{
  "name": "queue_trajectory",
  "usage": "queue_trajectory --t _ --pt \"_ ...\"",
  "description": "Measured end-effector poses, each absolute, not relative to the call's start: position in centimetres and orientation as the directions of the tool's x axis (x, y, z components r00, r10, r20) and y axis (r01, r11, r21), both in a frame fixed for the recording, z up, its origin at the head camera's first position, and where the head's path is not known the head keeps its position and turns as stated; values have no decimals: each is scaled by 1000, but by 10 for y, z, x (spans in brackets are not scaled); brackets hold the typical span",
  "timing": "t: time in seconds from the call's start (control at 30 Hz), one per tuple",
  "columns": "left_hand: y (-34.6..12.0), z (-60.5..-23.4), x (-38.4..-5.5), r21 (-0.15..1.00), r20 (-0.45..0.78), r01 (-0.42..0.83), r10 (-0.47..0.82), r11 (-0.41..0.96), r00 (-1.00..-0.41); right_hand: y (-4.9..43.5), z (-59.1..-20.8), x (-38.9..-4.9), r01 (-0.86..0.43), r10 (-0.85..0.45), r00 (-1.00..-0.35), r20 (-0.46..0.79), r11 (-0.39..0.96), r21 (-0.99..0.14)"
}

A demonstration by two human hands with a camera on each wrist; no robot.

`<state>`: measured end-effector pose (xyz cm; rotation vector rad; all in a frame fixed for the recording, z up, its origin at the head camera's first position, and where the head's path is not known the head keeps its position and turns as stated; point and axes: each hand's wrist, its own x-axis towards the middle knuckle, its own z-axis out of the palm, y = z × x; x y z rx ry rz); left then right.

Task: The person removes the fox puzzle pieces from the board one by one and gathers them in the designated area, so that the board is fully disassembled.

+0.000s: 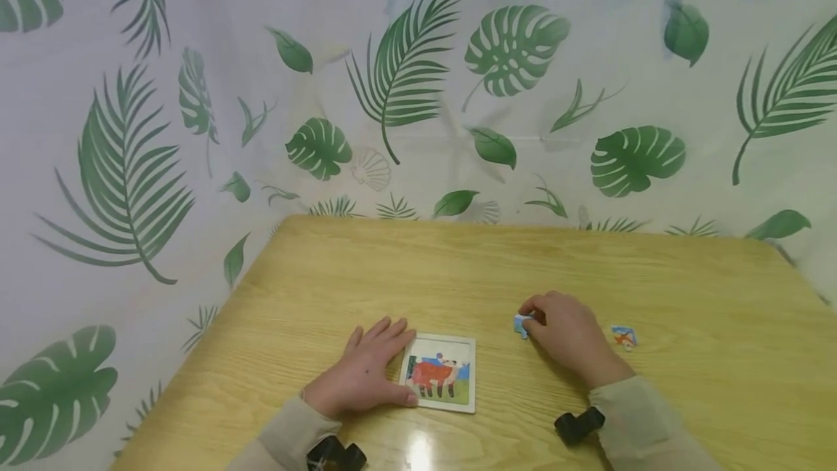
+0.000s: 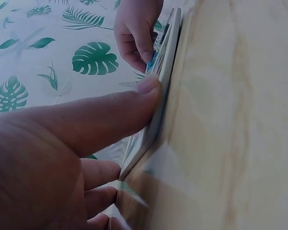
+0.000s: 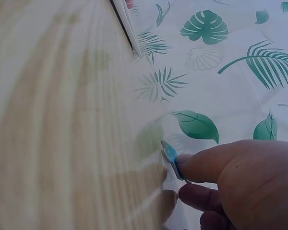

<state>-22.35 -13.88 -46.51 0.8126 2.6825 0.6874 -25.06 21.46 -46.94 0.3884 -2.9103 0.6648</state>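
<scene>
A square jigsaw puzzle board (image 1: 441, 405) with a pale border lies on the table, showing a red-coated animal on grass. My left hand (image 1: 366, 376) is spread at its left side, thumb on the lower left corner and fingertips at the upper left corner. In the left wrist view the thumb (image 2: 110, 112) rests against the board's edge (image 2: 169, 62). To the right of the board, my right hand (image 1: 565, 333) pinches a small blue puzzle piece (image 1: 521, 324) between thumb and fingers. The right wrist view shows this piece (image 3: 170, 154) edge-on, close to the tabletop.
Another puzzle piece (image 1: 624, 336), blue and orange, lies right of my right hand. The wooden table (image 1: 366, 267) reaches back to a leaf-patterned curtain (image 1: 418, 93). Black devices are strapped at both wrists, the right one (image 1: 578, 426) near the table.
</scene>
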Motion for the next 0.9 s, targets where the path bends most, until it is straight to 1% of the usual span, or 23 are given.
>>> queue_trajectory --t 0.17,0.37,0.6,0.7,0.9 --pt "-136 -462 -226 506 -98 461 580 729 -809 218 -469 -252 -270 -206 -958 198 877 -396" --pt "-137 -464 -225 502 -99 460 577 732 -811 219 -474 -251 -294 -216 -948 235 877 -379" --pt "-139 -465 -222 503 -98 461 578 731 -810 216 -476 -247 -286 -207 -949 239 884 -369" --pt "-138 -464 -222 503 -92 464 579 729 -810 216 -474 -249 -286 -215 -950 227 890 -355" --pt "-139 -464 -222 505 -100 458 577 731 -810 216 -473 -250 -285 -231 -955 185 888 -361"
